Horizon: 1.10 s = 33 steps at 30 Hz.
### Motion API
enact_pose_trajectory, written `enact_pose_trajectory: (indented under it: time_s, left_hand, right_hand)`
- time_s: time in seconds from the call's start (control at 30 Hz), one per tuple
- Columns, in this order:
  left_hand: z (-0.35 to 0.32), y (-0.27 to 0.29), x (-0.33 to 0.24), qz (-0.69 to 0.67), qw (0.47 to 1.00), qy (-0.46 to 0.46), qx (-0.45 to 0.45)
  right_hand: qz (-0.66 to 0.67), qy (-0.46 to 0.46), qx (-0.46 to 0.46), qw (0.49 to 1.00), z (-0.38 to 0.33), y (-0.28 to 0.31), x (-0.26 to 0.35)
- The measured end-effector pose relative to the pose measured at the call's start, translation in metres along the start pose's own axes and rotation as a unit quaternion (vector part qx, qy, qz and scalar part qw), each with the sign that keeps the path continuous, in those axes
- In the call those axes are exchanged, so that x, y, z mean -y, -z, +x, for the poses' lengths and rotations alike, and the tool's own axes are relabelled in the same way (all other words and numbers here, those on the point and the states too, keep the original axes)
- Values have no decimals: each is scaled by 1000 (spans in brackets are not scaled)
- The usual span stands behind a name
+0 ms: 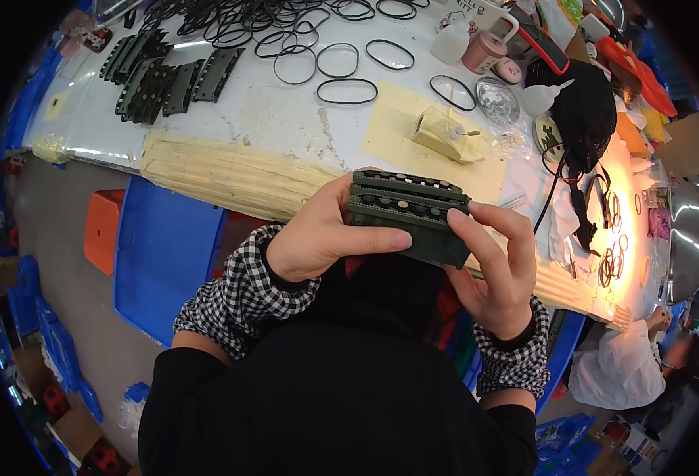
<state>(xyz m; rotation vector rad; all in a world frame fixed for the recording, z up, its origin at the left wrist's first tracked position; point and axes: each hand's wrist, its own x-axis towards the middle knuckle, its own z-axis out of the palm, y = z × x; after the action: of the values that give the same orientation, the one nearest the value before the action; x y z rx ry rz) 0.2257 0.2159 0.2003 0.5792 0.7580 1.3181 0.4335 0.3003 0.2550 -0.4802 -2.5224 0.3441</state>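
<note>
Probably aligning: left hand [317, 228] grips green wheeled chassis [409, 208], right hand [498, 266] pinches its end; next likely needs steady support.

Cool white light brightens the table [278, 119], glinting near its far left corner, while warm glare washes out its right end. Fisheye distortion bows the near edge, darkness rings the round view, a black garment [341, 381] loses detail, and sharpness softens toward the rim.
</note>
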Motion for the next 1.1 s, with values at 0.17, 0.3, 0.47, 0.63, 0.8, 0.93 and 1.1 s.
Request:
enact_pose_trajectory:
  time_s: [0.17, 0.3, 0.47, 0.63, 0.8, 0.93, 1.1]
  left_hand:
    - [-4, 0, -2, 93, 995, -8, -18]
    - [-4, 0, -2, 125, 992, -11, -18]
    - [-5, -1, 1, 122, 992, -20, -7]
    - [-5, -2, -1, 113, 993, -24, -9]
    - [-6, -1, -4, 105, 994, -1, -12]
    - [-6, 0, -4, 89, 996, 20, -15]
    - [-6, -2, -6, 36, 999, 9, 9]
  right_hand:
    - [-11, -11, 10, 1000, 2, -2, 4]
    - [-42, 14, 12, 999, 1, -4, 3]
    - [-93, 32, 31, 995, 0, -6, 4]
    - [-102, 70, 15, 992, -2, -7, 1]
    - [-89, 78, 19, 993, -1, -5, 3]
    - [-50, 57, 49, 996, 2, 0, 6]
    - [-77, 78, 20, 994, 2, 1, 4]
